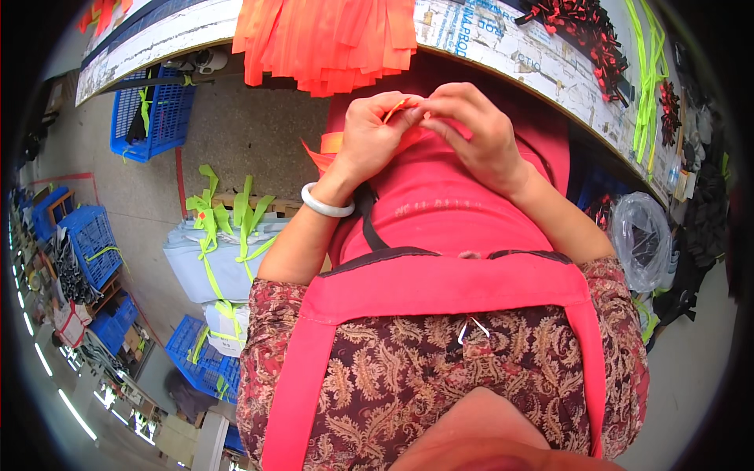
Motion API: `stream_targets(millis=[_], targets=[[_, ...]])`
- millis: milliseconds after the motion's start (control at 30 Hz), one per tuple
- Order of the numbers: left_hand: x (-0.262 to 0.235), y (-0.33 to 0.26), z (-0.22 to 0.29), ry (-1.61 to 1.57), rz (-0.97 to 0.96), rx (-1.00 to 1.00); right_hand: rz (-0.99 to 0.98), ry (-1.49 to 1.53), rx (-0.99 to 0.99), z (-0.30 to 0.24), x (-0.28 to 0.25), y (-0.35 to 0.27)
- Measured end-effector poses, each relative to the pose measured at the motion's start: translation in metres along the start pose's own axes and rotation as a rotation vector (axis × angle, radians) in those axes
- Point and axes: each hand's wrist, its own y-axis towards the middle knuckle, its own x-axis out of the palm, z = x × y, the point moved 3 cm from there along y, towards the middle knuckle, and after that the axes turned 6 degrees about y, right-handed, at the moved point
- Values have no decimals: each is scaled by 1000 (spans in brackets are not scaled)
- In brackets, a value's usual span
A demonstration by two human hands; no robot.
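Just below the table edge, in front of the pink apron (440, 188), my two hands meet at the fingertips. My left hand (369, 137), with a white bangle (327, 202) on its wrist, is closed on an orange fabric strip (331, 143). The strip's tail hangs out beside the wrist, and a folded bit shows between thumb and forefinger. My right hand (479, 137) pinches close against the left fingertips. What sits in that pinch is too small to make out. A thick bundle of orange strips (326, 43) hangs over the table edge beyond the left hand.
The white-topped table (503, 55) spans the far side, carrying red-and-black strips (581, 39) and lime strips (648, 78). Blue crates (161, 118) stand on the floor at left. Nearer lies a pale blue stack (192, 259) tied with lime strips. A clear plastic bag (640, 239) is at right.
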Motion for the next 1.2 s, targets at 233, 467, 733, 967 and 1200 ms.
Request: stream_targets(millis=[233, 467, 733, 967, 1200], targets=[[-24, 3, 16, -260, 117, -51, 115, 382, 405, 11, -11, 2], [-31, 7, 51, -232, 26, -29, 86, 995, 666, 34, -3, 28], [-36, 6, 42, -346, -78, -238, -86, 762, 532, 1, -11, 36], [-40, 7, 39, -353, -72, -304, -165, 763, 675, -7, -9, 36], [-37, 6, 35, -374, -88, -287, -175, 745, 679, -2, -9, 32]])
